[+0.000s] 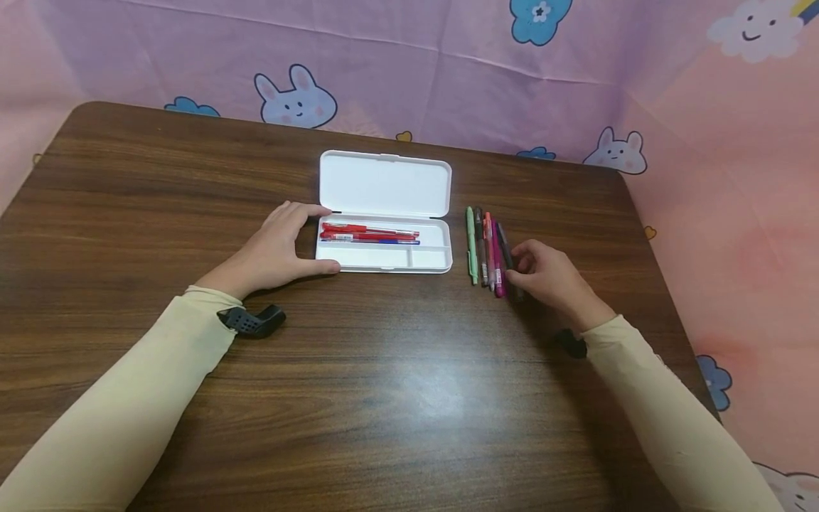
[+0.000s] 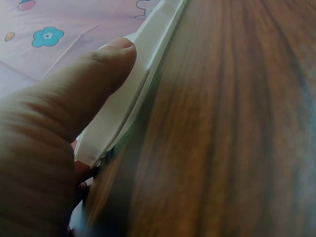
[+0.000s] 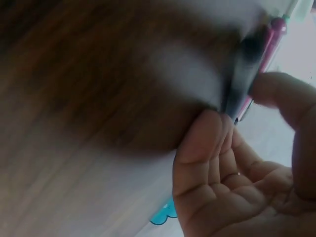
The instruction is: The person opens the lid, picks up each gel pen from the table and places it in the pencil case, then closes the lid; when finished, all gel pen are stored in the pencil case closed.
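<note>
While the brown table (image 1: 384,398) is backed by cartoon-printed cloth (image 1: 397,57), a slim dark pen (image 1: 505,245) is pinched in the fingertips of the right hand (image 1: 547,276), just beside coloured pens (image 1: 489,249); the open white case (image 1: 384,186) is gripped between thumb and fingers of the left hand (image 1: 271,249).

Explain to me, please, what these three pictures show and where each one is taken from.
There is no machine here: a person works with two bare hands. The wide picture is taken from the head, the two close ones from the left and right wrist. On the brown table lies an open white pencil case with red pens inside. The left hand grips its left end. Beside it, the right hand pinches a dark pen at the end of a row.
</note>
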`<control>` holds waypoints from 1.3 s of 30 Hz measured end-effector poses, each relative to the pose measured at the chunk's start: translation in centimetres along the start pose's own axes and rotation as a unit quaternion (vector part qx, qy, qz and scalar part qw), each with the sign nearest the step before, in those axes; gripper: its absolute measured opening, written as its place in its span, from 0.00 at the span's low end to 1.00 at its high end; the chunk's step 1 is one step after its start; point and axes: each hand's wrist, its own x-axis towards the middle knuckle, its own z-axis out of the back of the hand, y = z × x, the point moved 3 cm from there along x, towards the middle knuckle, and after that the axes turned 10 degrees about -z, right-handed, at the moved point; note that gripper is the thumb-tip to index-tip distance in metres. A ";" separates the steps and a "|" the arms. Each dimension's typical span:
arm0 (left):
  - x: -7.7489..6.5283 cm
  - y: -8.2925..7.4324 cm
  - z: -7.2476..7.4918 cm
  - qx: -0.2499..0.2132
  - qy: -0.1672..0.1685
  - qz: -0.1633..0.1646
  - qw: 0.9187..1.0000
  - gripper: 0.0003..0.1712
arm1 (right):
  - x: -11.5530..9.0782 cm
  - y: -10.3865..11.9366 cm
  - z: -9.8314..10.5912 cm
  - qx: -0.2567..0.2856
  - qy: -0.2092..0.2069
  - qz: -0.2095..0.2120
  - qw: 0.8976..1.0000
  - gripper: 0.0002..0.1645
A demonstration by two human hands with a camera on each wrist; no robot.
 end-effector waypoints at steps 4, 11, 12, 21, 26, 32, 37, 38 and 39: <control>0.0 -0.1 0.0 -0.001 0.000 0.001 1.000 0.56 | -0.1 -0.1 0.1 0.004 0.000 -0.020 1.000 0.26; 0.0 -0.3 0.0 -0.005 0.002 0.005 1.000 0.56 | -1.1 -0.8 0.9 -0.022 0.010 -0.031 0.999 0.26; 0.0 -0.3 0.0 -0.005 0.002 0.004 1.000 0.56 | -1.3 -1.0 1.0 -0.026 0.009 -0.027 0.999 0.26; -0.2 -0.2 0.2 0.000 -0.003 0.000 1.000 0.55 | -2.0 -2.1 1.6 -0.039 -0.027 -0.002 0.999 0.16; -0.2 -0.1 0.2 0.001 -0.002 0.002 1.000 0.55 | -2.1 -2.5 1.7 -0.056 -0.047 0.007 0.997 0.14; -0.2 -0.2 0.2 0.000 0.001 0.003 1.000 0.55 | -2.2 -3.1 1.9 -0.059 -0.084 0.031 0.994 0.11; -0.1 -0.2 0.2 0.000 0.003 0.004 1.000 0.56 | -2.3 -3.1 1.8 -0.051 -0.120 0.043 0.991 0.11; -0.1 -0.2 0.1 0.000 0.003 0.004 1.000 0.56 | -2.3 -3.0 1.8 -0.048 -0.131 0.049 0.989 0.11; -0.1 -0.3 0.1 0.000 0.003 0.004 1.000 0.56 | -2.3 -2.8 1.8 -0.045 -0.141 0.056 0.987 0.11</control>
